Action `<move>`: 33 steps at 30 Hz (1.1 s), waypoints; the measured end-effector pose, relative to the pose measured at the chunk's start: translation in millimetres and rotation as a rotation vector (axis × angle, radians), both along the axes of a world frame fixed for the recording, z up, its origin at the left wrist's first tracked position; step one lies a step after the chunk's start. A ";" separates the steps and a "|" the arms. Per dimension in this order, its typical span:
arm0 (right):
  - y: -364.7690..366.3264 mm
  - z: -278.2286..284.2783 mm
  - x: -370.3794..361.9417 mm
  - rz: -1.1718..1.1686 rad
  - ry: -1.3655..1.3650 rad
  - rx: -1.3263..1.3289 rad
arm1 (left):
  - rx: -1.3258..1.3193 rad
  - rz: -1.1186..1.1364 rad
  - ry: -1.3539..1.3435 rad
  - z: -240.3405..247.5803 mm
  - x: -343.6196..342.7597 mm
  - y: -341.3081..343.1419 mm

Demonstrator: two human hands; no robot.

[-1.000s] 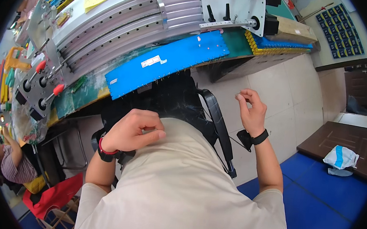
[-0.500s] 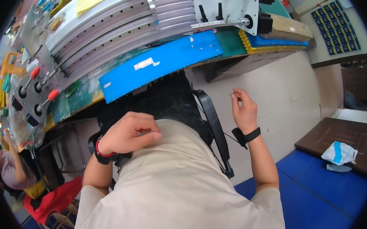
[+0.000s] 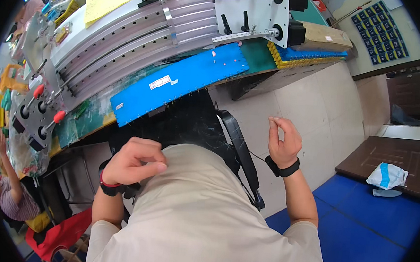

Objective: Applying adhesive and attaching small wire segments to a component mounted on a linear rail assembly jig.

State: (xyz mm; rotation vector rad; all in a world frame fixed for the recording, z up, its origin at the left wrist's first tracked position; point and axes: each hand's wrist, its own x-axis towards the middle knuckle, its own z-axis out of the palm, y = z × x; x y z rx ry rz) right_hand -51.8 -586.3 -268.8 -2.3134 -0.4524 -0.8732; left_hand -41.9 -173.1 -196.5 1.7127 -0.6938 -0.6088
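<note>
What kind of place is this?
Probably a factory assembly workstation: a workbench carries a metal jig with rails, red-handled clamps and a blue board; another worker sits nearby.

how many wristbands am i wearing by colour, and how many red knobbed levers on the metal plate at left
black wristbands: 2, right wrist and left wrist
red wristbands: 1, a thin one on the left wrist
red-knobbed levers: 2
total: 5
</note>
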 end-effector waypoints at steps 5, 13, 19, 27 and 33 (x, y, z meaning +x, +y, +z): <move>-6.3 5.8 -0.4 0.048 -0.022 -0.072 | -0.166 0.152 0.121 -1.4 -10.9 33.8; -1.3 2.2 -2.4 0.082 0.074 -0.048 | -0.092 0.423 0.037 -8.7 -28.0 84.5; 12.5 10.2 -3.4 0.127 0.123 -0.002 | 0.264 0.388 -0.017 -0.5 -41.6 114.9; 54.7 50.2 -8.8 0.352 0.054 -0.092 | 0.311 0.438 -0.389 33.2 -27.9 31.7; 95.6 71.1 -16.1 0.510 0.061 -0.124 | 0.000 0.290 -0.428 22.6 -21.8 -56.4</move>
